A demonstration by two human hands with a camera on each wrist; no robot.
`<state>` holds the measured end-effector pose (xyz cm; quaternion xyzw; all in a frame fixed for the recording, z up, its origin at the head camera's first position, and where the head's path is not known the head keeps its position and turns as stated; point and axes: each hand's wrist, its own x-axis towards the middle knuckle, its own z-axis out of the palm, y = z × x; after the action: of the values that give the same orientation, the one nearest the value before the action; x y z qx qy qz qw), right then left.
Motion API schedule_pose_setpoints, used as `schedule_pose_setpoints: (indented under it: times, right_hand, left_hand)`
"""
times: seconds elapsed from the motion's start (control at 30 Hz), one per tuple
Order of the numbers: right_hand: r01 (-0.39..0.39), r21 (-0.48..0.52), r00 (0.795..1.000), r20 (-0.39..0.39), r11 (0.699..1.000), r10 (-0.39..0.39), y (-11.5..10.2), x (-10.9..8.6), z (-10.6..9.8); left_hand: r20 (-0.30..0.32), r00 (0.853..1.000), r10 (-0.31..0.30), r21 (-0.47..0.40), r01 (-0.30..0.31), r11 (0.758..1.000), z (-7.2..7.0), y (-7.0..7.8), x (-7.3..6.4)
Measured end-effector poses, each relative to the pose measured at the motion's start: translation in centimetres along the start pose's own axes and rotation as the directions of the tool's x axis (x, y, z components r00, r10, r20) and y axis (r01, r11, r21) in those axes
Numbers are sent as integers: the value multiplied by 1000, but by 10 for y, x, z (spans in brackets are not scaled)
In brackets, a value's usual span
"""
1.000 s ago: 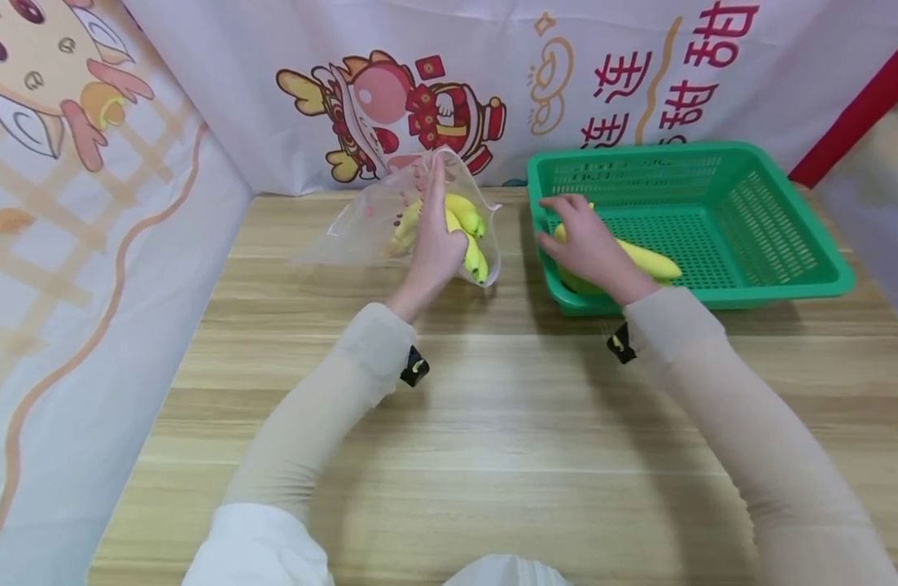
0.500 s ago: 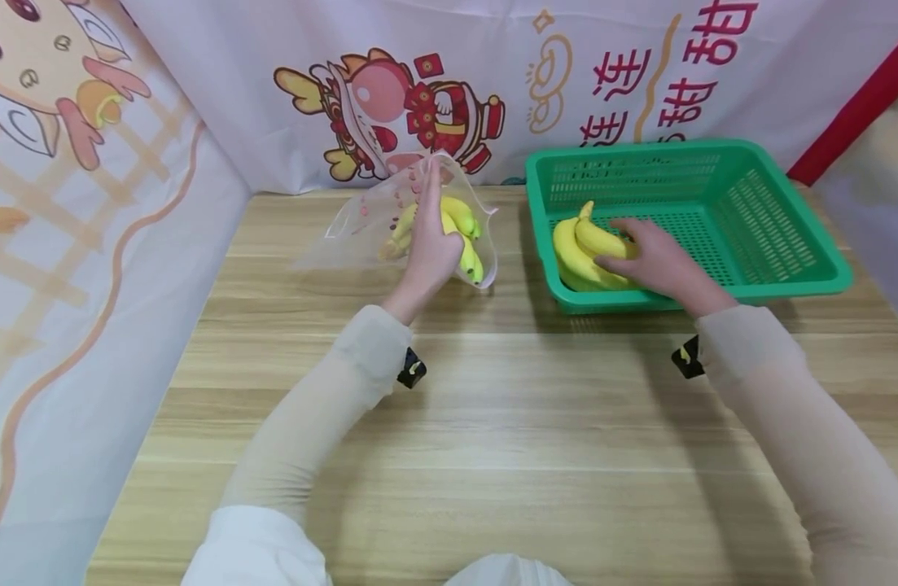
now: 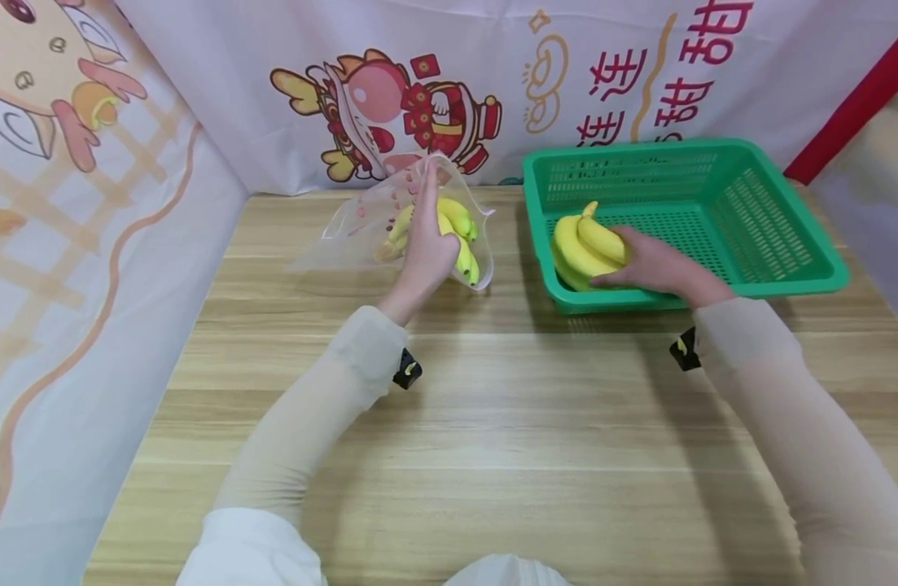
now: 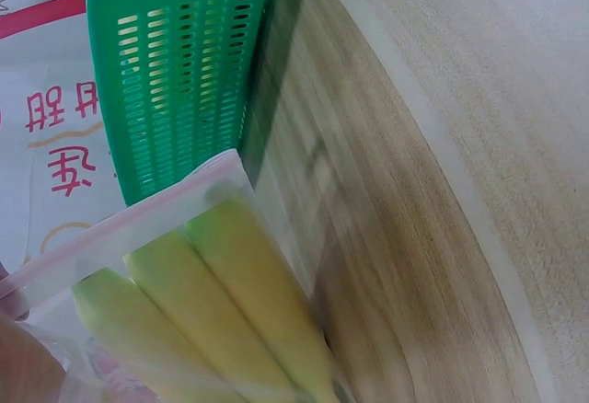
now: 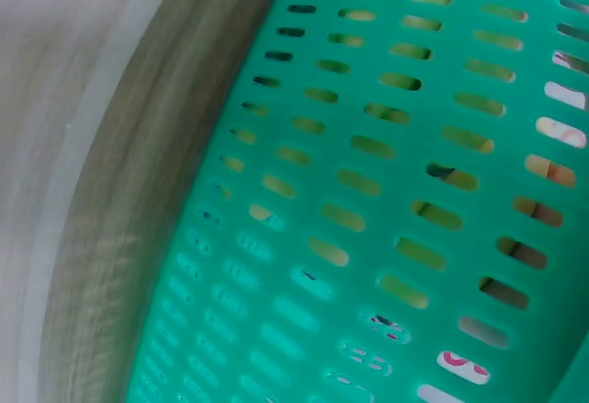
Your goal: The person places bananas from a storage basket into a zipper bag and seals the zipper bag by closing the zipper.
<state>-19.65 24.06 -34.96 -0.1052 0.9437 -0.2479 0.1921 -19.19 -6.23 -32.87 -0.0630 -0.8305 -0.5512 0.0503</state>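
My left hand (image 3: 430, 244) holds the upper edge of a clear plastic bag (image 3: 339, 236), its index finger extended along the bag. Inside lies a bunch of yellow bananas (image 3: 465, 262) with greenish tips, facing the bag's mouth at right. In the left wrist view the bananas (image 4: 202, 302) show through the clear plastic, below its pink-edged opening. My right hand (image 3: 657, 264) reaches into the green basket (image 3: 822, 281) and grips a second bunch of bananas (image 3: 576, 252) at its right side, thumb toward me. The right wrist view shows mostly the basket's slotted wall (image 5: 368, 182); the hand is hidden there.
The wooden table (image 3: 478, 423) runs from the bag and basket toward me. Behind them hangs a white printed curtain (image 3: 507, 49), and another printed cloth (image 3: 126, 325) borders the left side. The basket stands a short gap right of the bag.
My right hand has moved from over the basket's left rim to the right side of the bananas, which it now grips. The left hand stays at the bag.
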Motion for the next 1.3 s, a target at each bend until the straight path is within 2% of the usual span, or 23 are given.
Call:
schedule_pose_setpoints:
  times: [0.13, 0.27, 0.47, 0.7, 1.0, 1.3]
  right_hand:
    - [40, -12, 999, 6, 999, -39, 5, 4, -2]
    - [-3, -40, 1000, -9, 999, 3, 14, 7, -5]
    - [-30, 20, 997, -67, 999, 31, 23, 8, -4]
    - [-11, -12, 992, -125, 1000, 10, 25, 8, -4]
    - [-32, -2, 991, -129, 999, 31, 21, 3, -6]
    - [-13, 5, 988, -152, 1000, 14, 21, 7, -9]
  left_hand:
    - [-4, 1000, 2, -1, -2, 1000, -1, 0, -2]
    - [0, 1000, 3, -3, -3, 1000, -1, 0, -5]
    - [3, 1000, 7, 12, -7, 1000, 2, -1, -6]
    - [1, 1000, 22, 21, -22, 1000, 5, -2, -4]
    - [-1, 1000, 15, 19, -15, 1000, 4, -2, -3]
    - [12, 1000, 4, 34, -5, 999, 5, 0, -3]
